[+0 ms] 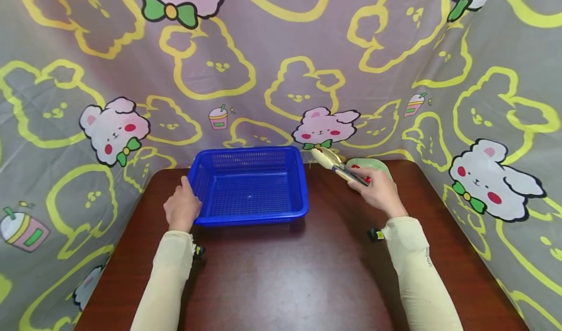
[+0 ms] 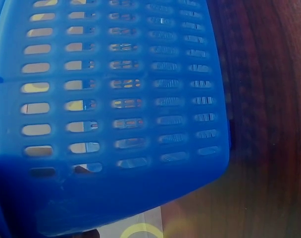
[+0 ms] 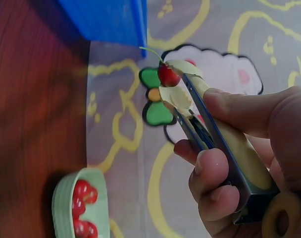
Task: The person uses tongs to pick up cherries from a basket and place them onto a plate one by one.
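A blue plastic basket with slotted walls stands at the back left of the table, nothing visible inside it. My left hand grips its left rim; in the left wrist view the basket's side wall hides most of that hand. In my right hand is a pair of tongs with cream tips and metal arms, held raised right of the basket. Between the tong tips sits one red cherry with a green stem. Below the right hand, a pale green bowl contains several red cherries.
The brown wooden table has rounded back corners. A grey curtain with yellow bear outlines and white rabbits hangs behind it and at both sides. The green bowl stands at the back right, partly hidden by the right hand in the head view.
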`<state>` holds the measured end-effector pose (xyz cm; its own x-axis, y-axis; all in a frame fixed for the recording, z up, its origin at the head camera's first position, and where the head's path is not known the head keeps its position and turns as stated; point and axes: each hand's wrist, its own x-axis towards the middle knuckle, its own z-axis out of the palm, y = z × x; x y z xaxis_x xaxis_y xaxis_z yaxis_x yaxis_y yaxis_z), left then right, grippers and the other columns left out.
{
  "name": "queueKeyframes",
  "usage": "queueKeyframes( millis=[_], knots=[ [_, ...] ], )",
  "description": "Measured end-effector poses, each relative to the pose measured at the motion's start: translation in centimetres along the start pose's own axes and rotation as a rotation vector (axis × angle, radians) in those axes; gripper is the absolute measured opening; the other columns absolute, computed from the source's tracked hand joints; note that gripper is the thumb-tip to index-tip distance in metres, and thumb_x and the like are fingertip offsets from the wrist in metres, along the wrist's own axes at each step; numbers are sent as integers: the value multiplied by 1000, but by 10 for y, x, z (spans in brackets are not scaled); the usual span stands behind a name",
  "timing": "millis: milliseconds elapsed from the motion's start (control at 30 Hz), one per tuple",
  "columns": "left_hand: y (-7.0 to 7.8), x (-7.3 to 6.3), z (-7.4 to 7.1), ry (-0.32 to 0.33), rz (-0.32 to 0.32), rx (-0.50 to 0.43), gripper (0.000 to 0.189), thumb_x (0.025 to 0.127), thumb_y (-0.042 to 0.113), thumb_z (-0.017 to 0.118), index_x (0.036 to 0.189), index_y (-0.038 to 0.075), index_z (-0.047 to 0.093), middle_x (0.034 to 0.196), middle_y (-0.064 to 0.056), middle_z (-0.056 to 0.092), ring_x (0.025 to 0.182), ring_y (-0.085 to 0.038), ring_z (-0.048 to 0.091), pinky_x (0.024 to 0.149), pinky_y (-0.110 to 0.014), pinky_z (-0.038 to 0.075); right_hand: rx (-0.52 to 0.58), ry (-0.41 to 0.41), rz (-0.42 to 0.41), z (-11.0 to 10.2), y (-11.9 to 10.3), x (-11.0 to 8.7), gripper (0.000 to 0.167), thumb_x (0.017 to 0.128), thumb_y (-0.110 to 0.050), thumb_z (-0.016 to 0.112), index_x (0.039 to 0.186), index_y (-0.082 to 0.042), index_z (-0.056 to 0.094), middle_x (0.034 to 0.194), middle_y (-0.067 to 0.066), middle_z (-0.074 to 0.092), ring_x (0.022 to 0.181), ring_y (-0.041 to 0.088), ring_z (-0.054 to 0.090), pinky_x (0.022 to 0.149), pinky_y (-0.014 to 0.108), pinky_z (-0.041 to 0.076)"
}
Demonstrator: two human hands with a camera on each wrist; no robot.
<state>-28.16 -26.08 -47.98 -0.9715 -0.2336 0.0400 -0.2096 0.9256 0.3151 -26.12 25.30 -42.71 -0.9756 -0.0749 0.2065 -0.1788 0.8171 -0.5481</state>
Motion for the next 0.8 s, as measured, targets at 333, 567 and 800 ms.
queueKeyframes(
  millis=[333,567,800],
  knots=[
    [0,1,1,-8,-5,2,72,96,17,61,154,-3,23,123,-36,57,94,-57,64,74,-63,49,-72,17,86,-20,33,-16,46,94,-33,75,135,-13,70,87,16,69,69,25,55,64,40,42],
    [-1,2,-2,12,6,0,71,96,17,61,152,-4,24,122,-37,57,95,-58,64,74,-64,49,-84,0,131,-19,50,-24,48,94,-35,74,136,-12,68,89,14,69,71,22,57,64,38,40],
    [2,2,1,8,9,-8,72,95,16,60,154,-3,23,122,-37,57,95,-59,64,74,-65,49,-111,-16,170,-24,65,-32,49,94,-36,74,137,-12,67,72,8,62,67,24,51,64,38,38]
  ],
)
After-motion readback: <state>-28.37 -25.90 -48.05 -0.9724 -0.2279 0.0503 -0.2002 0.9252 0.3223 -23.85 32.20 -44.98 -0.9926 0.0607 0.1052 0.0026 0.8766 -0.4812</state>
